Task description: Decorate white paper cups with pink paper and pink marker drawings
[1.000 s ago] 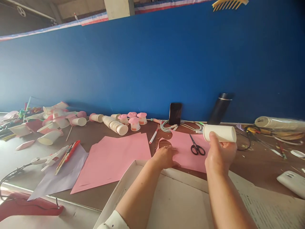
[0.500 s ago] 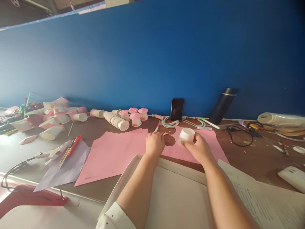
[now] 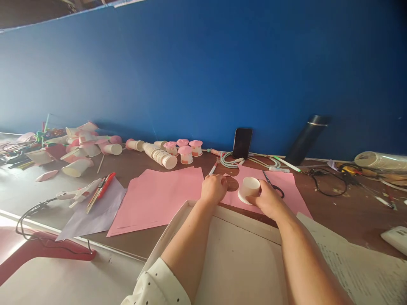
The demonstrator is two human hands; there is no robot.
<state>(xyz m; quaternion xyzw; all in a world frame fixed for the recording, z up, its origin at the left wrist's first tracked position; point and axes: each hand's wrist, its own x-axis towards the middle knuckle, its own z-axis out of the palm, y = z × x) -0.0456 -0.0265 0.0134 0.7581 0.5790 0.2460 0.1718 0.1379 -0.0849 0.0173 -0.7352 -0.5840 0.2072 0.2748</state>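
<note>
My right hand [image 3: 269,197] grips a small white paper cup [image 3: 251,185] by its right side. The cup is upside down, its wide rim down at a pink paper sheet [image 3: 288,186] with a round hole cut in its left part. Black-handled scissors [image 3: 276,187] lie on that sheet, just beyond my right hand. To the left of the hole, my left hand [image 3: 213,188] rests with curled fingers beside the sheet; whatever is under its fingertips is hidden. A white pen [image 3: 213,168] points away just past its knuckles.
Larger pink sheets [image 3: 159,197] lie left, then a cutter knife [image 3: 101,192] and glue gun [image 3: 79,192]. Behind are a row of nested cups [image 3: 159,155], several pink-topped cup houses [image 3: 185,155], a phone [image 3: 242,143] and a dark bottle [image 3: 308,140]. An open box [image 3: 244,254] sits in front.
My right hand has lowered the cup to the pink sheet, and the scissors have come into sight behind it. The whole view has shifted slightly; my left hand stays near the pen.
</note>
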